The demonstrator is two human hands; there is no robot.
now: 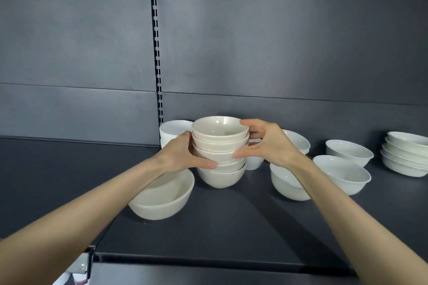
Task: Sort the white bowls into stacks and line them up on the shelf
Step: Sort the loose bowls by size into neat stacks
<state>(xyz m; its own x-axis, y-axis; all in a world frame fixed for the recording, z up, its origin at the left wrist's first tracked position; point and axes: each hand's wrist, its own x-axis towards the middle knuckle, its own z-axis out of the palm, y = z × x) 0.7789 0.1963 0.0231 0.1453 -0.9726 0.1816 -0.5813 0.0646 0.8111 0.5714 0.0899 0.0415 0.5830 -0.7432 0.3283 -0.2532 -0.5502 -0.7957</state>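
Stack of bowls [220, 146], several deep, glazed: likely heavy, slippery, easily chipped. Position: middle of shelf [231, 227]. Left hand [183, 155] and right hand [266, 143] clasp opposite sides, fingers curled round. Safest hold probably low, supporting the bottom bowl.

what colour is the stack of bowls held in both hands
Cream, off-white, warmer than the whiter bowls to its right. The stack of bowls shows in the head view.

The stack of five cream-white glazed ceramic bowls [220, 157] is upright and nested, mid-way along the dark grey metal shelf [231, 227]. One large cream ceramic bowl [162, 199] sits just left. Loose white bowls [342, 173] and a low white bowl stack [405, 155] lie right.
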